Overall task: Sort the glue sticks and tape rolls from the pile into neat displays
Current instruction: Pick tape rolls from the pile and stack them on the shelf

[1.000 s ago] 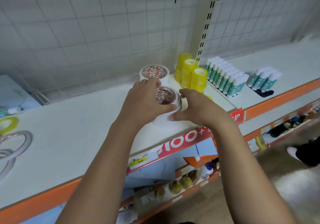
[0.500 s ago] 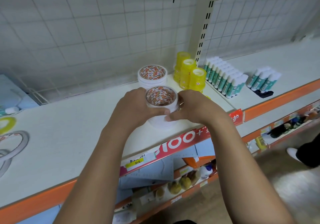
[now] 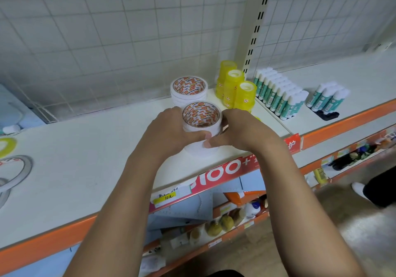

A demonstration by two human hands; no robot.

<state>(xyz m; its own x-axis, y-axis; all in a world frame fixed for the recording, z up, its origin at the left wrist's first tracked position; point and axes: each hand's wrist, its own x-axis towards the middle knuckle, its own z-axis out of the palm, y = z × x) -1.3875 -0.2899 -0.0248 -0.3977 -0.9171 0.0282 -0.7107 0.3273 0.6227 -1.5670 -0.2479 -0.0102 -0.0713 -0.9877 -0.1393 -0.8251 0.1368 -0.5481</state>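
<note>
A stack of white tape rolls [image 3: 201, 118] with orange-printed cores stands near the front of the white shelf [image 3: 85, 158]. My left hand [image 3: 169, 133] grips its left side and my right hand [image 3: 242, 131] grips its right side, thumbs meeting in front. Behind it stands a second white tape stack [image 3: 189, 89]. To the right are three stacks of yellow tape rolls [image 3: 235, 88]. Rows of green-and-white glue sticks [image 3: 278, 96] stand upright past the shelf divider, with a smaller group of glue sticks [image 3: 327, 98] further right.
Loose flat tape rings [image 3: 12, 169] and a yellow ring [image 3: 6, 146] lie at the shelf's left end. A wire grid [image 3: 128, 30] backs the shelf. The orange shelf edge [image 3: 342, 122] and lower stocked shelves are below. Someone's foot [image 3: 362, 189] is on the floor at right.
Both hands have lowered around the front white stack from its top to its sides, exposing the top roll's core. The stack now stands straighter.
</note>
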